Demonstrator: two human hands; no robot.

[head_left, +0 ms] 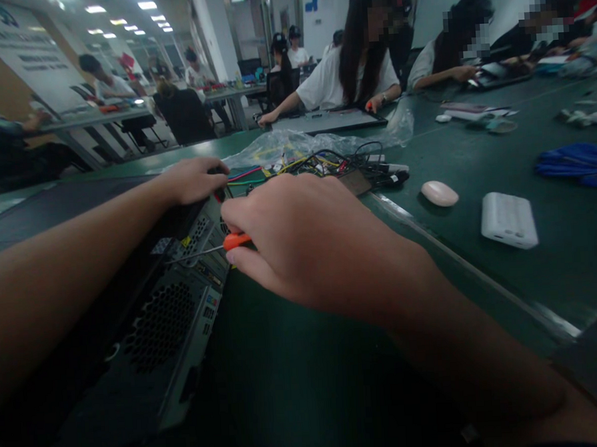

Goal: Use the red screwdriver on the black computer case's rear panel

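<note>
A black desktop computer case (pixel 164 324) lies at the left, its perforated back panel facing the open table. My right hand (pixel 299 233) is closed round the orange handle of a screwdriver (pixel 235 241). The screwdriver's thin metal shaft points left, and its tip reaches the edge of the back panel. Across the top of the case stretches my left arm. My left hand (pixel 191 180) rests at the far upper corner, thumb and fingers apart, with the fingertips by the edge. Part of the back panel is hidden behind my right hand.
Beyond the case lie tangled cables (pixel 320 163) and clear plastic wrap (pixel 254 149). To the right are a pale oval case (pixel 440 193), a white box-shaped device (pixel 508 220) and a blue bundle (pixel 578 164). Across the table, a person (pixel 321 82) handles a flat panel (pixel 323 121).
</note>
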